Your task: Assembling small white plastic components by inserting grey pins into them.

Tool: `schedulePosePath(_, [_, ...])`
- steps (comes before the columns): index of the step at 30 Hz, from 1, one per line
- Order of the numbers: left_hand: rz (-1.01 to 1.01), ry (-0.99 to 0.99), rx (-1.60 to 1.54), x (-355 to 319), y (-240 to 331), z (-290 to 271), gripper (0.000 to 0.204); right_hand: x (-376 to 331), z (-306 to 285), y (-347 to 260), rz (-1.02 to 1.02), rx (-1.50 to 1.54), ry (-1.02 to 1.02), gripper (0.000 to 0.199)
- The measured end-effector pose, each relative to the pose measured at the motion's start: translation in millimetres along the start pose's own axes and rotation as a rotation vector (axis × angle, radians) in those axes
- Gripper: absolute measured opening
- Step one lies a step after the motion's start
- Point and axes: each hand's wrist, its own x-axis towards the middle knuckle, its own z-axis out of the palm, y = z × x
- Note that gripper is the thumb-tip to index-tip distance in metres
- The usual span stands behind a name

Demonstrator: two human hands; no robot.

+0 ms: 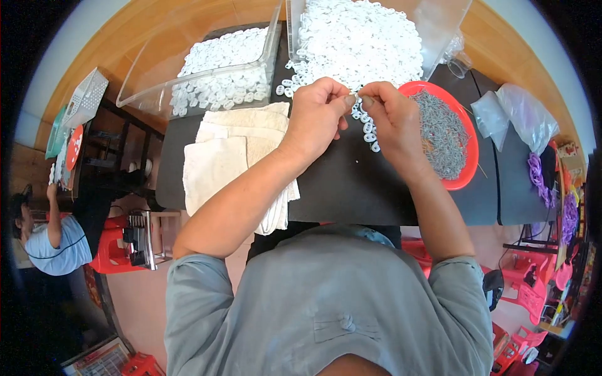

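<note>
My left hand (pixel 318 119) and my right hand (pixel 395 122) meet above the dark table, thumbs and fingertips pinched close together. What sits between the fingertips is too small and covered to name. Just below them, a short row of white oval plastic pieces with holes (pixel 369 128) trails toward me. Beyond my hands rises a big heap of the same white pieces (pixel 360 41) in a clear plastic bin. Beside my right wrist stands a red bowl (pixel 471 153) full of small grey metal pieces (pixel 444 135), perhaps screws or pins.
Folded cream cloths (pixel 216 166) lie left of my forearm. Behind them is a clear bin (pixel 147 94) holding more white pieces. Clear plastic bags (pixel 527 113) rest at the table's right. Another person (pixel 59 241) works at the far left, near a red stool (pixel 113 250).
</note>
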Motion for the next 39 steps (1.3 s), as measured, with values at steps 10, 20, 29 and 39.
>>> schedulePosePath(10, [0.031, -0.012, 0.114, -2, -1, 0, 0.008, -2, 0, 3, -0.061, -0.073, -0.002, 0.009])
schedulePosePath(20, [0.081, 0.003, 0.127, -2, -7, 2, 0.009, -5, 1, 1, -0.085, -0.208, -0.016, 0.009])
schedulePosePath(29, [0.289, 0.082, 0.313, 2, -24, 4, 0.010, -9, 12, 1, -0.143, -0.258, 0.005, 0.007])
schedulePosePath(39, [0.104, 0.083, 0.194, -1, -16, 1, 0.011, -6, 5, -2, 0.076, 0.065, -0.086, 0.011])
